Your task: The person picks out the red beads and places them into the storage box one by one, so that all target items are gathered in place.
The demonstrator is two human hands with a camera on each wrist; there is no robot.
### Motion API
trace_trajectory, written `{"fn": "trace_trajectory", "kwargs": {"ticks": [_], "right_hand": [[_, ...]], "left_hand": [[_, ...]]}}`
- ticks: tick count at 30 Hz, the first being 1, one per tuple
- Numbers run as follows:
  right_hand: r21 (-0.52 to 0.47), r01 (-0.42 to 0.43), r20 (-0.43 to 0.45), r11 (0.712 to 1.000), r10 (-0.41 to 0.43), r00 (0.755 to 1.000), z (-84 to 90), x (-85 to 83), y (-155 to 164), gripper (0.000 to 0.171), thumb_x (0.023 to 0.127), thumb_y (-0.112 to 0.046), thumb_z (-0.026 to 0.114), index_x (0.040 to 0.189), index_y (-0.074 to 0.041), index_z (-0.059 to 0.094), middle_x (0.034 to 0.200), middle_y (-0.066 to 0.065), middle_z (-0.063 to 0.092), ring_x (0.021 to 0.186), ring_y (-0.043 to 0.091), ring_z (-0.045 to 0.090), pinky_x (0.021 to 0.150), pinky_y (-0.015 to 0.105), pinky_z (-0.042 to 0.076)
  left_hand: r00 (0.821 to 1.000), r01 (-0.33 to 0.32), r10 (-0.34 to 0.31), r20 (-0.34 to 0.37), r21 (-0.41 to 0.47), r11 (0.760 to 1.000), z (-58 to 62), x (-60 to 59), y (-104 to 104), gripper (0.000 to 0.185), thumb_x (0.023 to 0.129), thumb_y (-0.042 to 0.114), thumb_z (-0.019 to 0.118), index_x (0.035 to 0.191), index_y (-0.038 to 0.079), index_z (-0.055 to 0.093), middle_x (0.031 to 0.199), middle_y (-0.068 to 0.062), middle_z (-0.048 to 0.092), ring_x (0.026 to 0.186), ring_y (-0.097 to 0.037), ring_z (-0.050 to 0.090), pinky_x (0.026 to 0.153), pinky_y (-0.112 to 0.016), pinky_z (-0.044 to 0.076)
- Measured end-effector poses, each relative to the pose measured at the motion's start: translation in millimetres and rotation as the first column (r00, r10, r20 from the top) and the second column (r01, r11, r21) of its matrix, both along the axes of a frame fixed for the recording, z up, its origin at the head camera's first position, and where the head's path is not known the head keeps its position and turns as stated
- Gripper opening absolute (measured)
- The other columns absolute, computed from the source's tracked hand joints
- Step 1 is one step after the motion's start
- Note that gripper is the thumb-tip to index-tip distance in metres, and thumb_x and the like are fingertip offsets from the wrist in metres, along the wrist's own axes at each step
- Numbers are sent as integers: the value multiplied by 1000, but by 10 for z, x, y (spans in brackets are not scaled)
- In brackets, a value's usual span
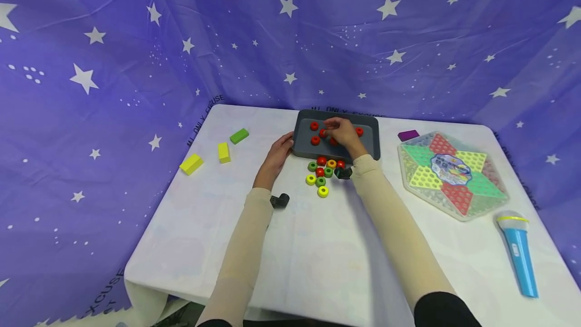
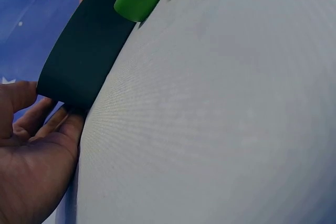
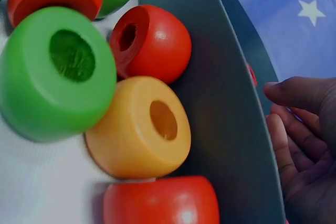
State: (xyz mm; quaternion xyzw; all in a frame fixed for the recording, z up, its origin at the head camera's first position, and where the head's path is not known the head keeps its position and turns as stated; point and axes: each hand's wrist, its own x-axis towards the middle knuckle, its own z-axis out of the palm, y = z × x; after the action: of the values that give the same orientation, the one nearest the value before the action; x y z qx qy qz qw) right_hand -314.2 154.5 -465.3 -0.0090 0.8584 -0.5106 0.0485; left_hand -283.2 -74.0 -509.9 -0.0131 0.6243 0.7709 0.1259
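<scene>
A dark grey tray (image 1: 333, 153) lies near the far edge of the table with several red beads (image 1: 315, 140) in it. My left hand (image 1: 276, 158) holds the tray's left end, thumb at the rim and the other fingers low against its side in the left wrist view. Over the tray, my right hand (image 1: 343, 132) has its fingertips right by a red bead (image 1: 323, 133). The right wrist view shows its thumb and fingers apart, no bead visible between them. In front of the tray sit loose beads: red, green (image 3: 34, 95), orange (image 3: 149, 129) and yellow (image 1: 323, 192).
Yellow blocks (image 1: 224, 152) and a green block (image 1: 239, 135) lie at the left. To the right are a purple block (image 1: 408, 135), a six-sided star-patterned game board (image 1: 454, 175) and a blue toy microphone (image 1: 520, 261). A starry purple cloth (image 1: 290, 39) hangs behind the table.
</scene>
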Motion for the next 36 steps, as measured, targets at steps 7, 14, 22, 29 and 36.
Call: {"fn": "trace_trajectory", "kwargs": {"ticks": [7, 14, 22, 29, 36], "right_hand": [[8, 5, 9, 1000, -5, 1000, 1, 83, 87, 39, 90, -7, 67, 128, -5, 60, 126, 14, 62, 115, 27, 57, 94, 41, 50], [-36, 22, -17, 999, -22, 1000, 18, 138, 206, 36, 89, -8, 68, 125, -7, 62, 122, 14, 64, 112, 26, 59, 93, 42, 50], [-28, 9, -40, 1000, -10, 999, 70, 185, 235, 39, 90, -15, 69, 128, -11, 60, 127, 10, 62, 116, 24, 57, 98, 42, 49], [-29, 6, -57, 1000, -8, 998, 111, 324, 257, 40, 91, -12, 67, 130, -9, 59, 127, 12, 61, 116, 26, 57, 96, 45, 50], [-90, 27, -85, 996, -35, 996, 156, 465, 299, 42, 90, -13, 68, 131, -10, 58, 129, 11, 61, 117, 24, 58, 99, 44, 49]], "left_hand": [[1000, -6, 6, -7, 11, 1000, -18, 18, 12, 42, 102, 8, 44, 144, 9, 46, 148, -7, 44, 137, -17, 40, 114, -32, 32], [1000, 2, -2, -11, -9, 1000, 12, 18, -19, 41, 102, 11, 45, 144, 13, 47, 148, -5, 44, 137, -15, 40, 114, -31, 33], [1000, -9, 9, 8, -11, 1000, 64, 9, -59, 41, 102, 11, 45, 143, 16, 48, 149, -4, 43, 138, -15, 38, 115, -31, 31], [1000, 4, -4, 17, -13, 1000, 67, 27, -18, 41, 102, 11, 45, 143, 15, 48, 148, -3, 44, 138, -14, 38, 114, -30, 32], [1000, 5, -5, -1, -8, 1000, 33, 23, -18, 42, 103, 12, 45, 144, 14, 46, 148, -4, 44, 138, -14, 38, 114, -31, 32]]}}
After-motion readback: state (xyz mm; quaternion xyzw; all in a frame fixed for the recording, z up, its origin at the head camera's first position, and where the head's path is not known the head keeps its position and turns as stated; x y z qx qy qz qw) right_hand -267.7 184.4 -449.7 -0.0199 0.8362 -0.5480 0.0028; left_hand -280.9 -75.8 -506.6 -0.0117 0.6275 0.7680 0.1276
